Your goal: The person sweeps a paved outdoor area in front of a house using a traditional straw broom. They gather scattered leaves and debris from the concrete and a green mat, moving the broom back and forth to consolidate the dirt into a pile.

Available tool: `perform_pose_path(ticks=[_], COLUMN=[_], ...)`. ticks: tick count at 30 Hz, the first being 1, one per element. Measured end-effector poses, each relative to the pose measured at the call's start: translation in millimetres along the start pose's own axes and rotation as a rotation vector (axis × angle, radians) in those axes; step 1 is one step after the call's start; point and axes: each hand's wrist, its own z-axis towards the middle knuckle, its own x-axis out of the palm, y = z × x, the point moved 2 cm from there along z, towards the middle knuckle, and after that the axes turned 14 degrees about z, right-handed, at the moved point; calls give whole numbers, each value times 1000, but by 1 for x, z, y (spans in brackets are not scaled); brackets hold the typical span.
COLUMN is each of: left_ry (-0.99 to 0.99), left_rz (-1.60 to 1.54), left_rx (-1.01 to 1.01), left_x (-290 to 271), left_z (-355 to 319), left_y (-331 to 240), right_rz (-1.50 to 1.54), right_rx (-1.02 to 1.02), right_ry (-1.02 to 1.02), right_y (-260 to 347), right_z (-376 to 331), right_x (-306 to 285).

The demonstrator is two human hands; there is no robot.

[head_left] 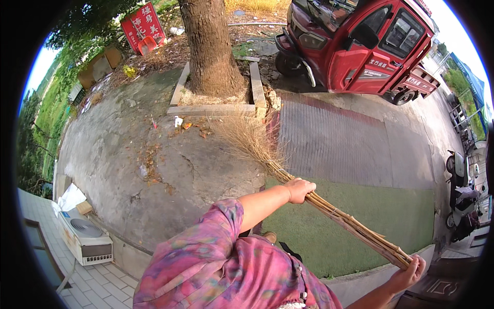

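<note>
A long twig broom (pixel 350 221) slants across the view, its handle a bundle of thin bamboo-like canes. My left hand (pixel 299 190) is wrapped round the canes just above the bristles. Down at the lower right, my right hand (pixel 410 271) grips the far end of the handle. The spread twig bristles (pixel 244 136) lie over the concrete, close to the front corner of a tree's low border. Dry leaves (pixel 152 165) and bits of litter are scattered on the ground left of the bristles.
A tree trunk (pixel 211 49) rises inside a square stone border (pixel 211 110). A red three-wheeled vehicle (pixel 360 56) stands at the upper right. Green matting (pixel 355 221) covers the ground under the handle. An air-conditioner unit (pixel 85 237) is at the lower left, scooters (pixel 458 190) at the right.
</note>
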Motion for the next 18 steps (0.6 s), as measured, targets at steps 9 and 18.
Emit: perform_pose_path(ticks=[9, 18], left_ry=[313, -143], left_rz=[356, 395], left_rx=[-617, -317], left_x=[-52, -159], left_z=[-264, -260], left_y=[230, 110], right_rz=[227, 549], right_rx=[876, 578], right_ry=[183, 285], right_y=[-203, -140], right_z=[-205, -85], right_x=[216, 196])
